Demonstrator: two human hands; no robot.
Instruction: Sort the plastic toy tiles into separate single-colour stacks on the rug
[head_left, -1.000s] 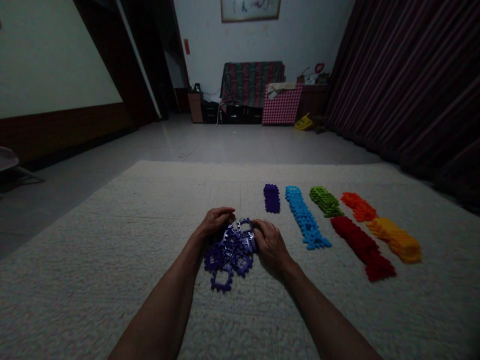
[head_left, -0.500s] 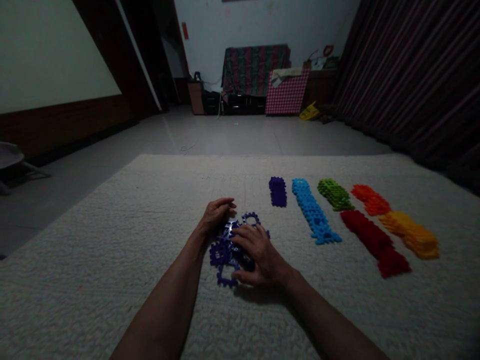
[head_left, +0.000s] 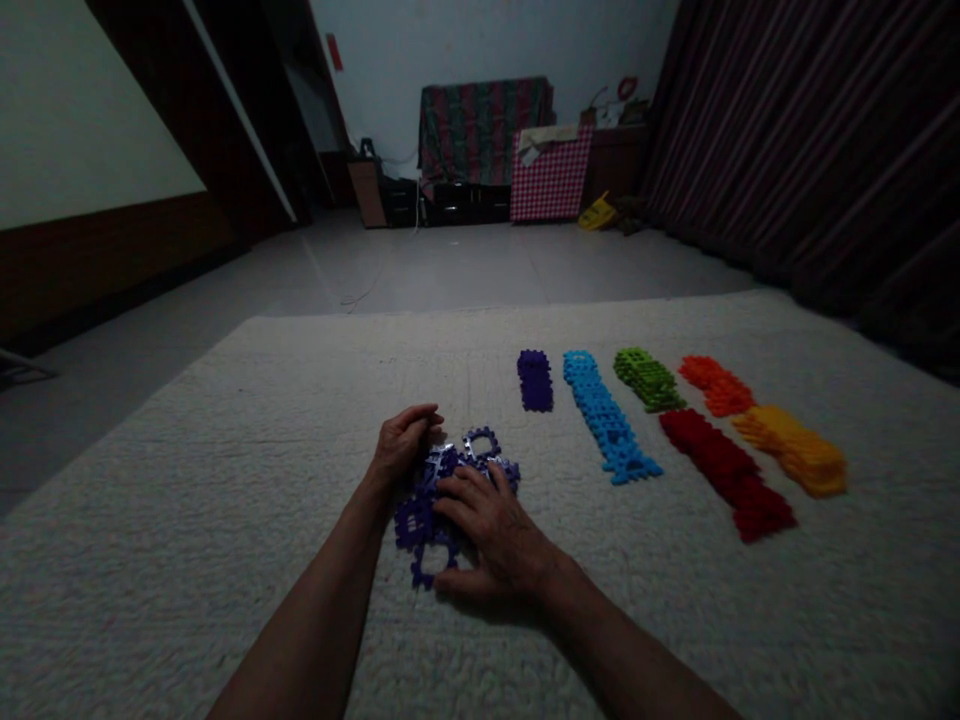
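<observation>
Purple pile: loose notched pieces [head_left: 422, 505] on the cream blanket [head_left: 300, 420], left of the blue row [head_left: 604, 418], spreading nearer than its near end.
Pile axis: pieces at mixed angles, some overlapping; whole heap runs away from the person, far end leaning right, opposite to the blue row's lean.
Hollow frames: one [head_left: 480, 432] at the pile's far end, one [head_left: 420, 577] at its near end, both left of the blue row.
Left hand: [head_left: 403, 445] at the pile's left edge, farther from the blue row than the right hand; fingers close together, slightly curled; cannot tell if it touches a piece.
Right hand: [head_left: 499, 530] over the pile, between much of it and the blue row; fingers spread across pieces, thumb by the near frame; cannot tell if anything is pinched.
Purple stack: [head_left: 535, 382] just left of the blue row's far half; long axis points almost straight away.
Blue row: long axis leans left at the far end.
Other stacks: green [head_left: 646, 380], orange [head_left: 715, 385], red [head_left: 724, 472], yellow [head_left: 791, 450], all right of the blue row, leaning likewise.
Writing: red wall strip [head_left: 334, 52], far beyond the blue row, marks too small to read.
</observation>
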